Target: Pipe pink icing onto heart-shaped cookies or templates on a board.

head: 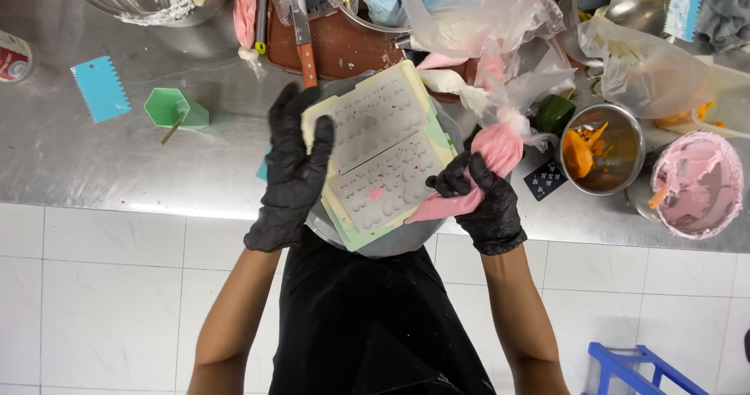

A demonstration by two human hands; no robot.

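My left hand (pixel 293 168), in a black glove, grips the left edge of a stack of pale silicone moulds (pixel 380 149) with rows of small cavities. The stack rests tilted on a round grey stand (pixel 391 239) at the counter's front edge. One cavity near the lower middle holds pink filling. My right hand (pixel 484 200), also gloved in black, squeezes a pink piping bag (pixel 488 157) whose tip points at the mould's right side.
On the steel counter (pixel 78 153) lie a blue toothed scraper (pixel 100 88), a green cup with a stick (pixel 175 110), a knife on a brown board (pixel 303 32), plastic bags, a steel bowl of orange pieces (pixel 598 149) and a bowl of pink cream (pixel 699 184). A blue stool (pixel 633 364) stands at lower right.
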